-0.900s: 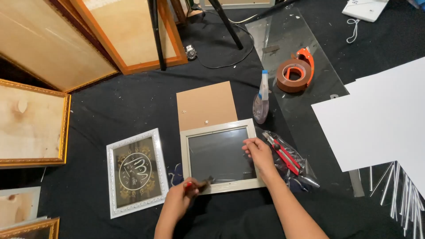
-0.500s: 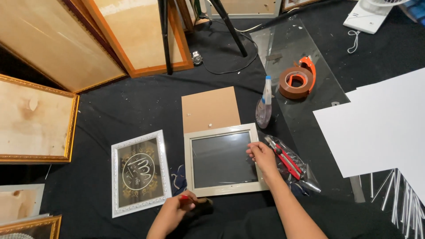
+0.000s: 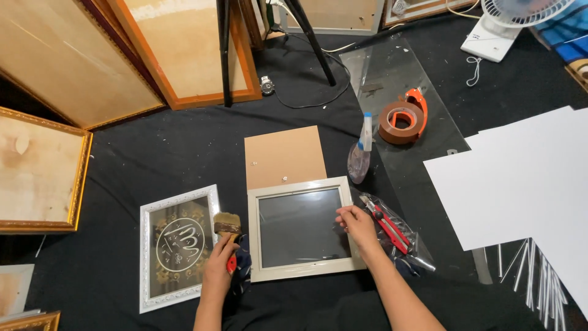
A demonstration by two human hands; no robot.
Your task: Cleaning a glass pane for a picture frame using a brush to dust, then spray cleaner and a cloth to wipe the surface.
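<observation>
Brush (image 3: 226, 223) gripped in closed left hand (image 3: 219, 265) beside the pale frame (image 3: 300, 230) on the black floor cloth, right hand (image 3: 357, 224) fingers resting loose on its right edge, glass in, brown backing board (image 3: 284, 157) not fitted yet.

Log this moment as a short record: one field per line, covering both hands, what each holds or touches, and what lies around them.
left hand: grips a red-handled brush, bristles up, between the two frames
right hand: fingertips rest on the right edge of the pale frame
pale frame: flat on the black cloth, glass facing up
backing board: brown, flat, touching the pale frame's top edge
white ornate frame: left of the brush, holds a dark picture
spray bottle: lying right of the board
tape dispenser: orange, on a glass sheet
</observation>
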